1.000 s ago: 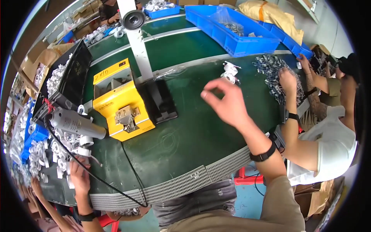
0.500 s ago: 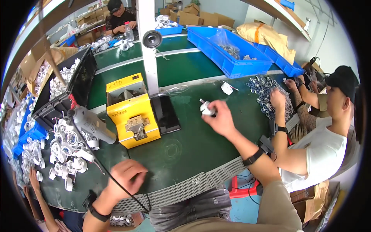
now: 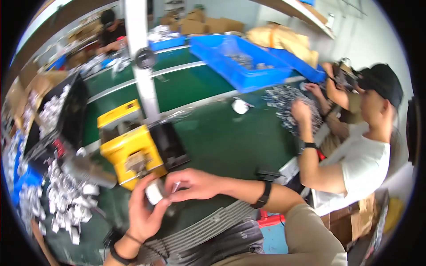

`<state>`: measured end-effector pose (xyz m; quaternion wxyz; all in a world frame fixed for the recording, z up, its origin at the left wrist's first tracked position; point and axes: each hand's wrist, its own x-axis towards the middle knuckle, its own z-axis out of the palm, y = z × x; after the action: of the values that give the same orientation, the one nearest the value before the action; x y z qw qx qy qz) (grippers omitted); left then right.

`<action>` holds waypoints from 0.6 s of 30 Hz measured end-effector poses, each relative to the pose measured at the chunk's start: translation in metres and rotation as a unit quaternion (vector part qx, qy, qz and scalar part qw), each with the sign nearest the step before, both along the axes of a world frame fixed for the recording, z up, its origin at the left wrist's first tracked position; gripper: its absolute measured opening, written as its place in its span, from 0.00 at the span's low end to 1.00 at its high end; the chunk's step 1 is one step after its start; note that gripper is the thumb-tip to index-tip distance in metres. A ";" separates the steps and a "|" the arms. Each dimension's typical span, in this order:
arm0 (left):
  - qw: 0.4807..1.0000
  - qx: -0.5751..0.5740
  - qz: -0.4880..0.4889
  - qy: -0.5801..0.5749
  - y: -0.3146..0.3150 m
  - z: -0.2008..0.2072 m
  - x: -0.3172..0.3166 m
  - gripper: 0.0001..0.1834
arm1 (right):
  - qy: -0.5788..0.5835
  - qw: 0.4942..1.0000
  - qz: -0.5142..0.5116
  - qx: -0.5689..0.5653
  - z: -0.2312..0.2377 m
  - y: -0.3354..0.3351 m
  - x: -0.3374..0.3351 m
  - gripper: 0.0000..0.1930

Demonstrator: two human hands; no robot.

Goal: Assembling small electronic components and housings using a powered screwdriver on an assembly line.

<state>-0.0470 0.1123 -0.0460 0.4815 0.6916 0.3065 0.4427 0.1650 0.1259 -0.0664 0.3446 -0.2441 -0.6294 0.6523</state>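
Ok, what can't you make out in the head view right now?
All in the head view:
White round part: one side is covered by the left hand.
Between the right hand's fingertips: too small and blurred to tell.
Metal fixture on the yellow machine: details lost to blur.
Co-worker's forearm, lower left: cut off by the rim.

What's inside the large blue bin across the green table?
A clear plastic bag and small grey parts, somewhat blurred. Whatever lies beneath them is covered and can't be seen.

Downward fisheye view from head height
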 end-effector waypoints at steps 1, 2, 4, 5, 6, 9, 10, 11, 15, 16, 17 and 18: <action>0.999 0.028 -0.001 0.045 0.001 -0.001 -0.008 0.29 | 0.094 0.993 0.034 -0.067 -0.004 0.000 -0.004 0.07; 0.996 0.038 -0.014 0.073 0.004 -0.003 -0.011 0.28 | 0.079 0.995 0.024 -0.052 -0.005 -0.001 -0.004 0.07; 0.993 0.048 -0.040 0.099 0.006 -0.006 -0.004 0.28 | 0.063 0.997 0.001 -0.041 -0.004 -0.006 0.004 0.06; 0.997 0.002 -0.032 0.073 0.003 -0.005 -0.004 0.26 | 0.086 0.995 -0.005 -0.057 -0.003 -0.007 0.004 0.06; 0.998 -0.044 -0.019 0.048 0.002 -0.004 -0.003 0.24 | 0.110 0.991 -0.007 -0.073 -0.001 -0.006 0.002 0.06; 0.992 -0.119 -0.043 -0.007 0.000 0.002 -0.009 0.21 | 0.067 0.991 -0.068 -0.098 0.012 -0.009 0.001 0.07; 0.974 -0.210 -0.067 -0.045 0.003 -0.009 -0.011 0.22 | 0.077 0.988 -0.069 -0.114 0.010 -0.009 0.004 0.09; 0.932 -0.313 -0.150 -0.107 0.008 -0.005 -0.007 0.26 | 0.052 0.987 -0.091 -0.123 0.015 -0.014 0.006 0.09; 0.877 -0.447 -0.134 -0.117 0.015 0.002 0.003 0.30 | -0.021 0.994 -0.101 -0.039 0.011 -0.021 0.006 0.08; 0.890 -0.427 -0.117 -0.108 0.014 0.003 0.000 0.31 | -0.061 0.990 -0.124 0.036 0.009 -0.019 0.002 0.07; 0.901 -0.409 -0.113 -0.096 0.014 0.002 -0.002 0.31 | -0.102 0.976 -0.159 0.111 0.008 -0.020 -0.002 0.06; 0.898 -0.412 -0.117 -0.100 0.014 0.000 -0.004 0.32 | -0.128 0.971 -0.169 0.113 0.012 -0.020 -0.006 0.05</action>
<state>-0.0507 0.1266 -0.0458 0.7998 0.4139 0.3286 0.2846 0.1588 0.1062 -0.0541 0.3915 -0.3882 -0.6875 0.4727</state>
